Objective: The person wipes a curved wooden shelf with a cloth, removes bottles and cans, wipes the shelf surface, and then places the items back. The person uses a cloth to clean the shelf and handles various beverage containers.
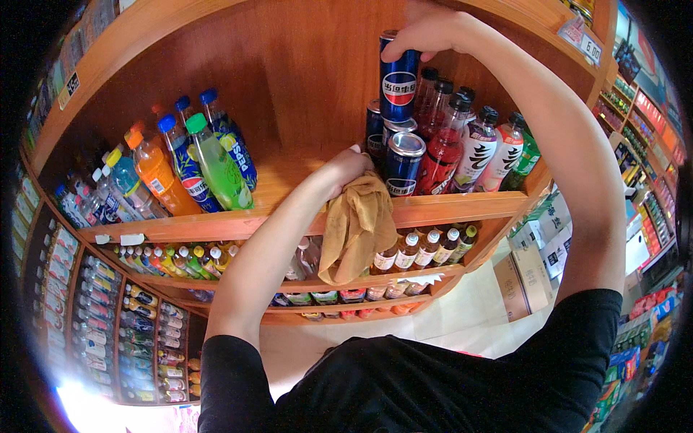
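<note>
My left hand grips a crumpled tan cloth on the wooden shelf; the cloth hangs over the front edge. Beside it stand blue Pepsi cans, the nearest one upright with its silver top showing. My right hand reaches up and over, its fingers around the top of a higher blue Pepsi can. That can is upright above the lower cans; whether its base touches them is unclear. Part of the right hand's far side blurs into the shelf's back.
Right of the cans stand bottles of red drink and white-labelled bottles. To the left are a green bottle, blue Pepsi bottles and an orange bottle. More bottles fill the shelf below. Cardboard boxes stand on the floor.
</note>
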